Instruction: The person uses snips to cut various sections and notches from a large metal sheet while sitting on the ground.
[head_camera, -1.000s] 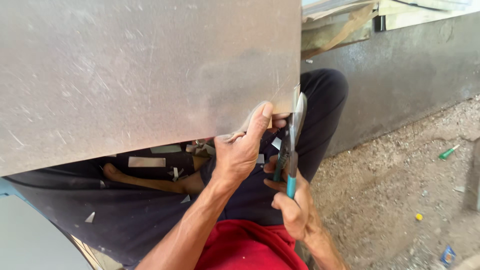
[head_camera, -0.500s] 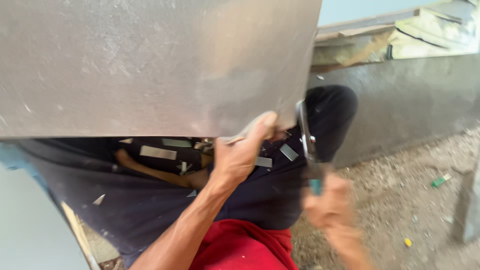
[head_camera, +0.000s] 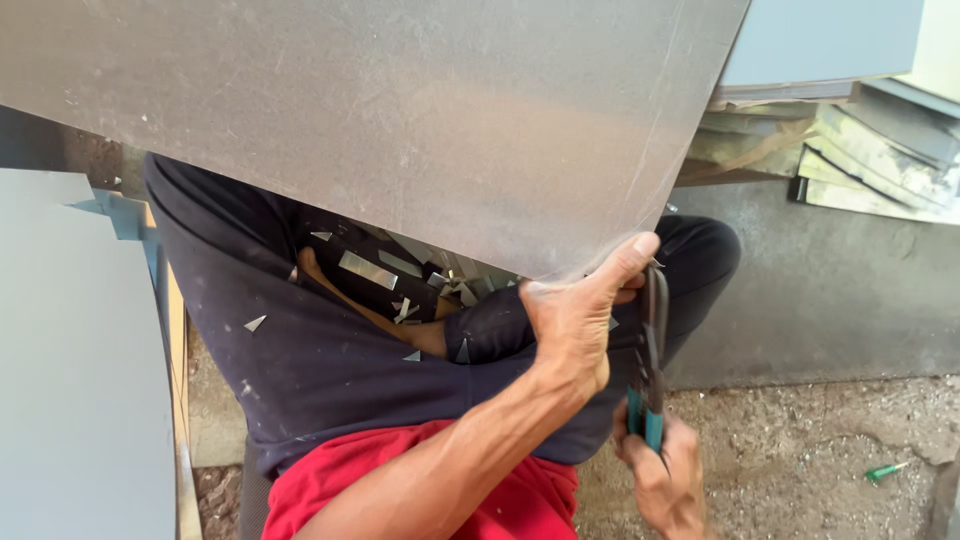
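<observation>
Here I am holding one large flat grey metal sheet (head_camera: 400, 120) over my lap, its surface filling the upper view and its lower edge slanting down from upper left to a corner at lower right. My left hand (head_camera: 575, 325) is gripping that corner, thumb lying up along the sheet's right edge. Just beside it, my right hand (head_camera: 665, 480) is closing around the teal handles of one pair of metal snips (head_camera: 650, 360), whose long axis is running nearly upright, blades pointing up toward the sheet's corner; I cannot tell whether the blades are biting the metal. Small silvery metal offcuts (head_camera: 368, 270), well over a dozen, are lying on my dark trousers (head_camera: 300, 370). To my right the gravelly dirt floor (head_camera: 800, 460) is giving open room; a stack of grey sheets (head_camera: 80, 370) is crowding my left side.
</observation>
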